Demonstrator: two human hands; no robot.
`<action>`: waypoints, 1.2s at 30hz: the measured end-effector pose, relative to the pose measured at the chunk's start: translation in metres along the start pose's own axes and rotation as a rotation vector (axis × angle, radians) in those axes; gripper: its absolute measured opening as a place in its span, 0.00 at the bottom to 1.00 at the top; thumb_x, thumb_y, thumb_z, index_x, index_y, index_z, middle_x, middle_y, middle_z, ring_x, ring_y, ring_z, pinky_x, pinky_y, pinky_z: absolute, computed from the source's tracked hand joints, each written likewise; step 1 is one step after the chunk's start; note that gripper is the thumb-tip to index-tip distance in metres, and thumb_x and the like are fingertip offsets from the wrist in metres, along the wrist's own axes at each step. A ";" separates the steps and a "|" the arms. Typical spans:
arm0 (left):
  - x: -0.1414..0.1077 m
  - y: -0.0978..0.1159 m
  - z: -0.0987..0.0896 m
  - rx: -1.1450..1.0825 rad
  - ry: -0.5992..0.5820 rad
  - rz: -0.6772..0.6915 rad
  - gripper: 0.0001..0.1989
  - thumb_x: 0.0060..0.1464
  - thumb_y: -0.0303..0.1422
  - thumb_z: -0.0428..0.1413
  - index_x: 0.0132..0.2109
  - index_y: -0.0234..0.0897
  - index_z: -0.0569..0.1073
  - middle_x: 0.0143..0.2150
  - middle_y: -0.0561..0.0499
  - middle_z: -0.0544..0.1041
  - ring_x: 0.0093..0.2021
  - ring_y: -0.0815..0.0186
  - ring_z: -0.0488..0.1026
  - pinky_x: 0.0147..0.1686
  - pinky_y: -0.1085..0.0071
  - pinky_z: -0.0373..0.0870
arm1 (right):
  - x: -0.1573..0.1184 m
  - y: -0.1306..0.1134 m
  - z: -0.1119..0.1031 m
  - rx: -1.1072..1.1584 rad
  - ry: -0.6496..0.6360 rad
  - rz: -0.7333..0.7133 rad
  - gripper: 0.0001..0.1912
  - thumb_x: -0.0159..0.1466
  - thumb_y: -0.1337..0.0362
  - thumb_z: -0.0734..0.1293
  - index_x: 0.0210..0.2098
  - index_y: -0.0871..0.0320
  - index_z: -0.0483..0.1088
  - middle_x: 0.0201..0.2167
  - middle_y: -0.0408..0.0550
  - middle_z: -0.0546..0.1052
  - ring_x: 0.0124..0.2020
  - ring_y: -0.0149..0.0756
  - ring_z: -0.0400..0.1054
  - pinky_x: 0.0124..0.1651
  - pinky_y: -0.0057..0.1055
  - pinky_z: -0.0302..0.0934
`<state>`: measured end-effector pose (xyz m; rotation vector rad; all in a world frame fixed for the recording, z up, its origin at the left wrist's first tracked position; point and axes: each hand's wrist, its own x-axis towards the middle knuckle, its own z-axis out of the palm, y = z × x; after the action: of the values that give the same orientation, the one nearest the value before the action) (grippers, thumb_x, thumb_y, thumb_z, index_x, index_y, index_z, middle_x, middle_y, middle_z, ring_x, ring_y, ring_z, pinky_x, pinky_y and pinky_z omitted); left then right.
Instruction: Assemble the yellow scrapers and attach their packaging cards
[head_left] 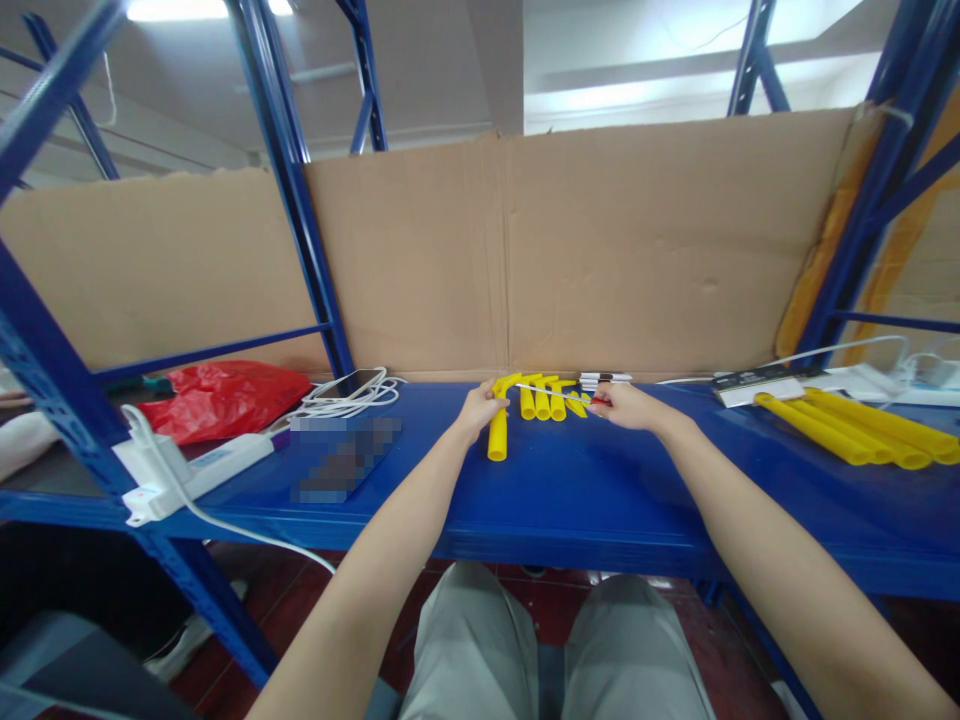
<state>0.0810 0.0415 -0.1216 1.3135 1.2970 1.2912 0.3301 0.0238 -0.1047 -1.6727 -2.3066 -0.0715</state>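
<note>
Fingers of the left hand point(480, 410) were closed round a yellow tube point(496, 438); those of the right hand point(621, 404) gripped the red handle of a thin tool point(551, 390).

Held tube: over the bench point(600, 490), left of the row. Long axis ran from the wearer toward the cardboard panel point(645, 250), round open end facing the wearer; far end partly hidden by the hand, with yellow material angling off rightward. Tool lay crosswise, shaft pointing left to the tube's far part. Contact there too small to tell.

Between the hands, three shorter tubes point(542, 405) stood in a row, mouths facing the wearer, small yellow pieces point(577, 405) just beside; the shaft crossed their upper parts in view. White pens point(604, 380) behind the right hand.

Well apart, right: long yellow tubes point(862, 430), slanting. Left: phone point(358, 384) among white cables point(352, 402), red bag point(225, 400), power strip point(232, 465).
</note>
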 end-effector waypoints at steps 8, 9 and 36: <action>0.010 -0.009 0.000 0.029 0.043 0.038 0.48 0.39 0.16 0.64 0.66 0.35 0.55 0.52 0.41 0.72 0.39 0.64 0.76 0.42 0.70 0.72 | -0.001 -0.003 -0.002 -0.009 -0.020 0.004 0.07 0.62 0.64 0.60 0.30 0.59 0.67 0.27 0.49 0.74 0.26 0.32 0.64 0.27 0.26 0.51; 0.012 -0.010 -0.001 0.047 0.050 0.038 0.48 0.38 0.17 0.65 0.66 0.36 0.56 0.53 0.41 0.72 0.40 0.64 0.76 0.43 0.70 0.72 | -0.002 -0.003 -0.002 -0.009 -0.020 0.000 0.07 0.62 0.64 0.60 0.30 0.59 0.67 0.28 0.49 0.74 0.26 0.32 0.64 0.28 0.26 0.51; 0.008 -0.008 0.002 -0.011 0.111 0.015 0.44 0.41 0.15 0.63 0.65 0.31 0.57 0.50 0.39 0.73 0.39 0.64 0.77 0.41 0.71 0.72 | -0.007 0.022 -0.003 -0.100 -0.267 0.076 0.03 0.54 0.66 0.67 0.28 0.56 0.74 0.34 0.48 0.79 0.35 0.38 0.71 0.36 0.28 0.61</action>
<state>0.0819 0.0501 -0.1290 1.2609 1.3568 1.3964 0.3533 0.0237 -0.1065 -1.9212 -2.4618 0.0563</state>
